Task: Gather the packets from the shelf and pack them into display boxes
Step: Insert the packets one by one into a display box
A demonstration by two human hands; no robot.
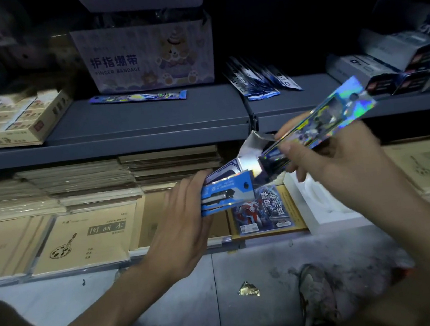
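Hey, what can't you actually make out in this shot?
Head view only.
Inside of the display box: hidden by its flap and the holographic packets in the right hand.
Print on the fanned packets on the shelf: blurred, too small.
Boxes at right: cut off by the frame edge, dark.

Beyond the left hand [184, 212] fingers, the upper shelf [150, 119] has a wide bare strip, open from the eraser box [4, 133] at far left to the packet pile [260, 80]. Only one loose packet [138, 98] lies on it, w/ the bandage carton [143, 58] right behind, blocking the back. Beyond the right hand [349, 171] fingers, the held packet [337, 114] tip sits near dark boxes [396, 72] (tight on that side). Betw. both sets of fingers the display box [225, 196] mouth is open, bent flap [256, 138] sticking up by the right fingertips. Under the fingers: sketchbook stacks [77, 186], white tray [317, 204].
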